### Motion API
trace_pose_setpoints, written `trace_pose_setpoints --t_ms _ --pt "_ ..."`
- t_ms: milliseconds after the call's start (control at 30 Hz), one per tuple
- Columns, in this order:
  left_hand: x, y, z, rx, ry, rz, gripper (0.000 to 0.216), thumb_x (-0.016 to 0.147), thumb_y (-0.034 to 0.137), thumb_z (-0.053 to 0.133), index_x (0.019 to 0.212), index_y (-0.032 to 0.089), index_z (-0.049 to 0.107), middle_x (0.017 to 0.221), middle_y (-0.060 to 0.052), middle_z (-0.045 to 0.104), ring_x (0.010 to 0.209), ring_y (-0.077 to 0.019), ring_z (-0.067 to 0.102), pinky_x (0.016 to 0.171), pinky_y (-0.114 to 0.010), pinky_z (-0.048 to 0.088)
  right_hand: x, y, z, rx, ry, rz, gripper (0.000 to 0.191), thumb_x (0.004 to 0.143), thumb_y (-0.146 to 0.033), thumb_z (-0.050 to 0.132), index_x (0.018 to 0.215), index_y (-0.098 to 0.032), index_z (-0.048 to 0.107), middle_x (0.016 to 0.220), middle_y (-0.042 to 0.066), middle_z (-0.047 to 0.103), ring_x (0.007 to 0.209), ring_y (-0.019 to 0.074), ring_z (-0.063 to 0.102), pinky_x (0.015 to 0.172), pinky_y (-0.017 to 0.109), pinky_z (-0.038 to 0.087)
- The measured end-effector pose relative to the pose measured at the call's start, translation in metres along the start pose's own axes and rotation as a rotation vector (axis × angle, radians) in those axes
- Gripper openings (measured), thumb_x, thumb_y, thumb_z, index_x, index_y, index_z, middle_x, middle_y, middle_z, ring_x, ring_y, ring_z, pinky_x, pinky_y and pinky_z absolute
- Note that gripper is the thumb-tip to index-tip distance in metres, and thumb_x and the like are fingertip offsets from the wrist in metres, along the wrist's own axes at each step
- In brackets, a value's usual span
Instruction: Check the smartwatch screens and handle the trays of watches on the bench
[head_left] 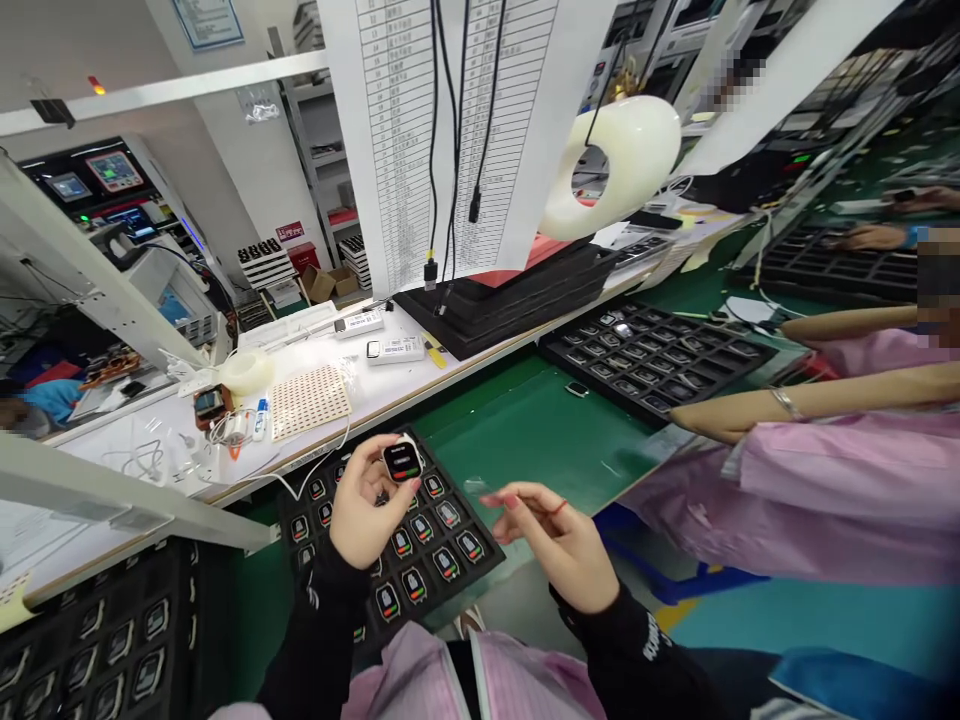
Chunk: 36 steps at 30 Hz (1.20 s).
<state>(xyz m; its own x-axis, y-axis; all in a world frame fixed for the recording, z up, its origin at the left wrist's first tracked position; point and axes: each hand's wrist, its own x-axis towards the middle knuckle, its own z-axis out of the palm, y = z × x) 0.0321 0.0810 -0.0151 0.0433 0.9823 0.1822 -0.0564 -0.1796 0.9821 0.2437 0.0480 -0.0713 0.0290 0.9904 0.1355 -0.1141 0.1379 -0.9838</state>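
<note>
My left hand [365, 512] is closed around a small square smartwatch body [402, 461] with a lit screen, held above a black tray [480, 562] of several similar watch bodies. My right hand [555, 540] hovers to the right of the tray, over the green mat. Its thumb and forefinger pinch a thin clear film [475, 487] that sticks out to the left. Both wrists wear black sleeves under pink cuffs.
A second black tray [90, 640] sits at lower left. Another tray [660, 355] lies further right beside a co-worker's arms [825, 395] in a pink smock. A white bench [300, 390] holds a tape roll, perforated card and cables. Paper sheets and cords hang overhead.
</note>
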Motion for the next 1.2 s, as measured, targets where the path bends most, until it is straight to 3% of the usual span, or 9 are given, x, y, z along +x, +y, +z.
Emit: trace_pose_setpoints --t_ms 133,400,667,900,1000,1067,1133,1200 --pt "0.016 0.021 -0.004 -0.041 0.010 0.101 0.043 0.077 0.024 0.074 0.115 0.023 0.053 0.110 -0.005 0.057 0.087 -0.0111 0.060 0.066 -0.016 0.049 -0.004 0.006 0.008 -0.050 -0.011 -0.019 0.034 0.087 -0.049 0.067 0.093 -0.016 0.070 0.094 0.012 0.068 0.073 0.0215 0.069 0.058 0.028 0.063" --pt "0.024 0.053 -0.013 -0.020 0.098 0.205 0.041 0.080 0.038 0.072 0.114 0.021 0.056 0.107 -0.007 0.060 0.079 -0.0137 0.061 0.069 -0.024 0.054 -0.004 0.009 0.017 -0.121 -0.072 -0.087 0.031 0.089 -0.045 0.064 0.104 -0.019 0.074 0.108 0.012 0.065 0.077 0.0208 0.068 0.058 0.027 0.063" --pt "0.016 0.048 -0.024 -0.030 0.244 0.197 0.032 0.082 0.038 0.069 0.107 0.021 0.059 0.105 -0.005 0.059 0.071 -0.0096 0.057 0.058 -0.018 0.053 -0.007 0.017 0.024 -0.115 -0.149 -0.088 0.031 0.092 -0.043 0.061 0.106 -0.019 0.074 0.110 0.014 0.064 0.075 0.0199 0.067 0.056 0.025 0.061" --pt "-0.006 0.050 -0.025 -0.031 0.233 0.147 0.039 0.080 0.032 0.072 0.113 0.021 0.054 0.106 -0.006 0.059 0.087 -0.0127 0.060 0.075 -0.020 0.053 -0.006 0.019 0.031 -0.128 -0.176 -0.056 0.035 0.091 -0.048 0.062 0.105 -0.018 0.074 0.110 0.015 0.065 0.071 0.0193 0.067 0.054 0.025 0.061" --pt "-0.034 0.063 -0.021 -0.066 0.160 0.068 0.050 0.073 0.030 0.080 0.114 0.023 0.054 0.098 -0.005 0.060 0.081 -0.0123 0.060 0.065 -0.017 0.051 -0.005 0.020 0.036 -0.137 -0.199 -0.043 0.036 0.090 -0.049 0.062 0.103 -0.019 0.075 0.110 0.014 0.065 0.071 0.0200 0.068 0.053 0.025 0.061" --pt "-0.057 0.069 -0.021 -0.139 0.014 0.006 0.057 0.065 0.036 0.086 0.112 0.023 0.057 0.089 -0.006 0.062 0.071 -0.0134 0.060 0.054 -0.018 0.048 -0.006 0.019 0.041 -0.150 -0.216 -0.044 0.036 0.089 -0.051 0.062 0.102 -0.019 0.076 0.109 0.014 0.066 0.072 0.0205 0.068 0.053 0.025 0.061" --pt "-0.077 0.069 -0.023 -0.225 -0.181 -0.057 0.061 0.056 0.055 0.086 0.102 0.022 0.064 0.079 -0.008 0.062 0.059 -0.0153 0.059 0.044 -0.021 0.045 -0.007 0.019 0.045 -0.164 -0.238 -0.056 0.036 0.090 -0.051 0.062 0.102 -0.021 0.076 0.109 0.013 0.066 0.073 0.0207 0.068 0.054 0.026 0.061" --pt "-0.092 0.062 -0.027 -0.236 -0.239 -0.119 0.072 0.041 0.079 0.078 0.085 0.021 0.069 0.069 -0.008 0.060 0.052 -0.0189 0.059 0.038 -0.026 0.045 -0.009 0.020 0.050 -0.170 -0.271 -0.069 0.034 0.091 -0.049 0.060 0.104 -0.021 0.076 0.109 0.013 0.066 0.074 0.0201 0.068 0.055 0.026 0.061"
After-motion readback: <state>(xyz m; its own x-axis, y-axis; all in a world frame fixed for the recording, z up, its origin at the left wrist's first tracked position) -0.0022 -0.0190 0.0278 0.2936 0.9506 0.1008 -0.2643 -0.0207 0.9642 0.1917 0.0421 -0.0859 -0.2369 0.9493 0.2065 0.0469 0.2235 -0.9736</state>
